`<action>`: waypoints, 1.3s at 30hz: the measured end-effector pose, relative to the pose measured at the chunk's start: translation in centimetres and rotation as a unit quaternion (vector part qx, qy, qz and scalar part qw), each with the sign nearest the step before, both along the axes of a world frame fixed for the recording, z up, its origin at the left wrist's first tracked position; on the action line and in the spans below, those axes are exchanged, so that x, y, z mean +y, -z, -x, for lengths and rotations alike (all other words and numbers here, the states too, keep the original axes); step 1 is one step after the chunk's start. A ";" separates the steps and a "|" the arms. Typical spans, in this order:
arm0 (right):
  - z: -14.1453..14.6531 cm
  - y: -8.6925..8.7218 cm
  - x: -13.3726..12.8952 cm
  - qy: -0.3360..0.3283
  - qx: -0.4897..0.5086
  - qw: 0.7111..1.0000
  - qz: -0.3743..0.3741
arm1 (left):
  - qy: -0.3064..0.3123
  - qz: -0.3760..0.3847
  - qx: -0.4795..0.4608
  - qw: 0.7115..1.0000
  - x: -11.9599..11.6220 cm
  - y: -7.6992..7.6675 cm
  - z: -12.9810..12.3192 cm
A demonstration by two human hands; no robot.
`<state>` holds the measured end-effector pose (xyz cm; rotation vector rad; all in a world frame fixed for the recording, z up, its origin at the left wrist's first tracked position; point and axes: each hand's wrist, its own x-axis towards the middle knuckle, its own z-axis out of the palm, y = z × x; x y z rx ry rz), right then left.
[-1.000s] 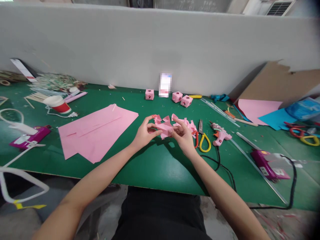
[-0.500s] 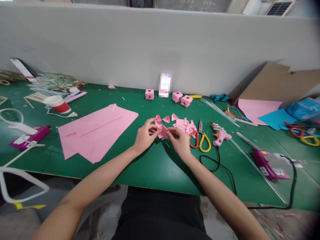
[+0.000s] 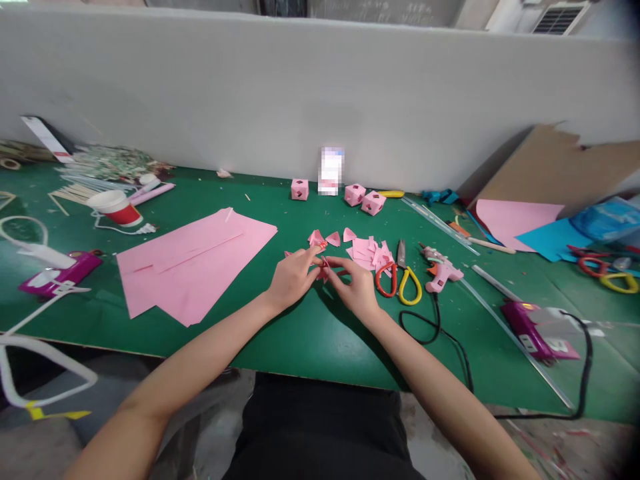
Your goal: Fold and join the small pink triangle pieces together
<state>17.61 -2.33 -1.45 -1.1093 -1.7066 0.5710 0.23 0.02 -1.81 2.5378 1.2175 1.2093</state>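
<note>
Between both hands is a small folded pink paper piece (image 3: 324,272), mostly covered by fingers. My left hand (image 3: 294,279) is closed on its left side, and my right hand (image 3: 356,285) pinches its right side. Just beyond them lie small folded pink pieces (image 3: 333,239) in a row. A pile of pink paper strips (image 3: 369,253) is right of these, beside scissors (image 3: 410,287) with one red and one yellow handle. Farther back, several pink paper cubes (image 3: 300,189) with dark diamond openings stand near the partition.
Large pink sheets (image 3: 195,267) lie at left, near a red and white cup (image 3: 116,208). At right are a pink glue gun (image 3: 442,272) with a black cable, clear sticks and a purple box (image 3: 533,330). A phone (image 3: 331,171) leans on the partition (image 3: 225,93).
The pink piece has turned and folded closer between my fingers, so less of it shows. My left fingers have curled over it, and my right hand has shifted slightly left.
</note>
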 end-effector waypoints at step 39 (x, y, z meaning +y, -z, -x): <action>0.1 -1.0 -0.3 0.025 0.046 0.998 0.021 | 0.050 0.203 -0.238 0.948 -0.7 -1.7 -0.9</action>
